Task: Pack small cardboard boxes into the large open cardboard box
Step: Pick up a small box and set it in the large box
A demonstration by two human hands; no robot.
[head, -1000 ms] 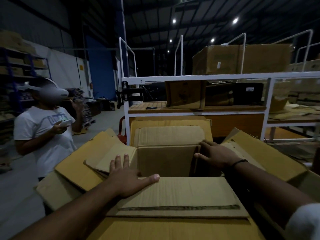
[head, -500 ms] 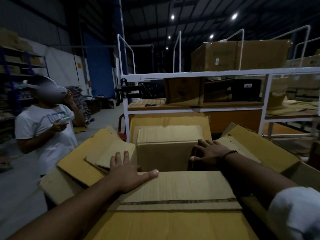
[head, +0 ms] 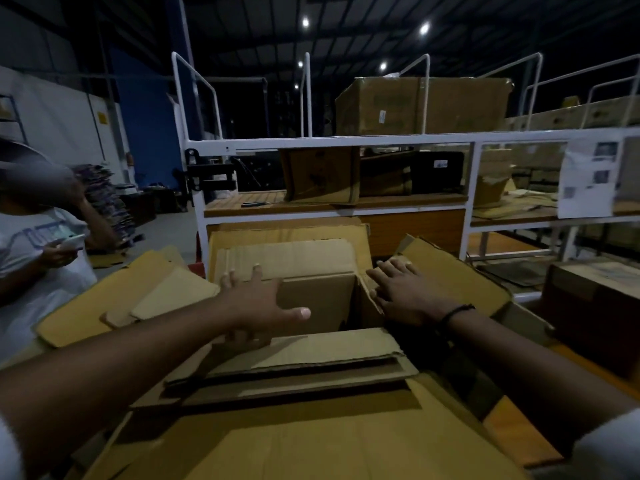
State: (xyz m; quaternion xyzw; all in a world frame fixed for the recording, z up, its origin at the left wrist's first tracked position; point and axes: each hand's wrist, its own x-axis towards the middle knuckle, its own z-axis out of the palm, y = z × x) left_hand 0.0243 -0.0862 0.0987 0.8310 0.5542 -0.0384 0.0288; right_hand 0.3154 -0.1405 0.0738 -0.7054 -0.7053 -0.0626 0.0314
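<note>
Head view | left hand (head: 258, 303) spread flat, empty, over small box (head: 318, 299) | right hand (head: 403, 294) flat on its right flap | box sat inside large box (head: 301, 441) | advice: press evenly, keep flaps clear

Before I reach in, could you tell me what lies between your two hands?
In the head view, the upright cardboard panel and the dark open gap beside it lie between the left hand and right hand.

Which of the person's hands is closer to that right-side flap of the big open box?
The right hand. It rests against the inner edge of the right flap, fingers spread on the cardboard. The left hand hovers across the box opening, well to the flap's left.
</note>
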